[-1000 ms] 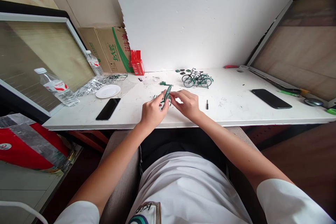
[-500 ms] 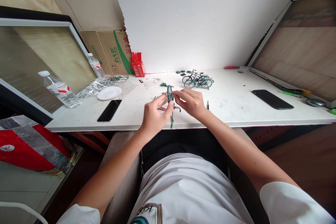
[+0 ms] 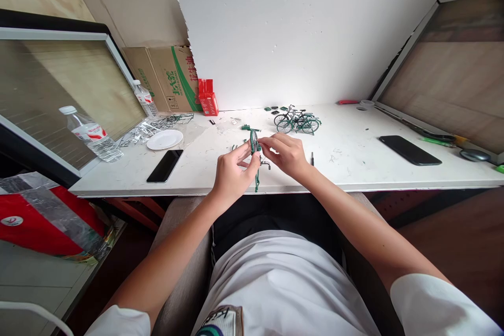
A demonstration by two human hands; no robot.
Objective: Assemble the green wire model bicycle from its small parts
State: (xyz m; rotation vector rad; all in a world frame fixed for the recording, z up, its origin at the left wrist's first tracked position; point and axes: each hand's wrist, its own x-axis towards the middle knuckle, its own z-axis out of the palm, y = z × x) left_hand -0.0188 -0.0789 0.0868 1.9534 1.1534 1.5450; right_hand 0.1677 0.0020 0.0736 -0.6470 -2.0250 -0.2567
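Observation:
A small green model bicycle part [image 3: 255,155], a wheel with a thin frame piece hanging down, is held between both hands above the white table's [image 3: 346,168] front edge. My left hand [image 3: 232,170] pinches it from the left with thumb and fingers. My right hand [image 3: 285,155] pinches the wheel's upper part from the right. A finished green model bicycle [image 3: 297,119] stands further back on the table. A few loose green pieces [image 3: 246,127] lie just behind my hands.
A black phone [image 3: 164,165] and a white plate [image 3: 164,139] lie left, beside water bottles [image 3: 92,136] and empty plastic part frames [image 3: 165,122]. Another black phone [image 3: 409,150] lies right. A red box [image 3: 207,98] and a cardboard carton [image 3: 167,76] stand at the back. A small dark screw tool [image 3: 312,158] lies near my right wrist.
The green part has been turned from tilted to hanging upright between my fingers, and both hands have come slightly nearer the table's front edge.

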